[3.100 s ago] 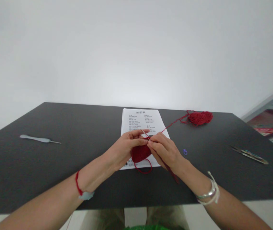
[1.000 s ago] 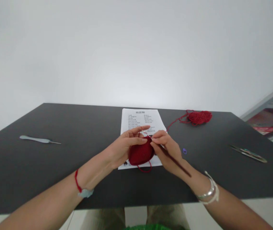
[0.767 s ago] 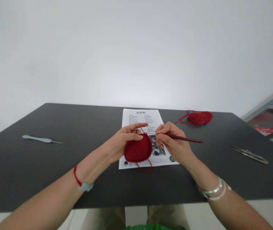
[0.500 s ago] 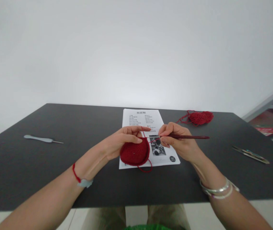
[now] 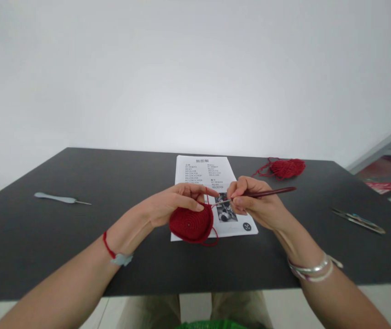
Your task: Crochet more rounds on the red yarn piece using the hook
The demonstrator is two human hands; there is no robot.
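Note:
A round red crocheted piece (image 5: 190,225) is pinched at its upper edge by my left hand (image 5: 178,201), whose index finger stretches out to the right with red yarn over it. My right hand (image 5: 253,198) grips a crochet hook with a dark red handle (image 5: 274,191). The hook's thin metal shaft slants down to the left, its tip at the piece's upper right edge. Below the piece, a loop of red yarn hangs. Behind both hands lie printed sheets (image 5: 202,170) with text and a dark photo.
On the black table (image 5: 130,173), a ball of red yarn (image 5: 287,168) lies at the back right. A grey-handled hook (image 5: 56,198) is at the left, and small metal scissors (image 5: 358,220) are at the right. A white wall stands behind.
The hook has tilted, its handle end higher and its tip lower. The crocheted piece has shifted slightly down and left in my left hand.

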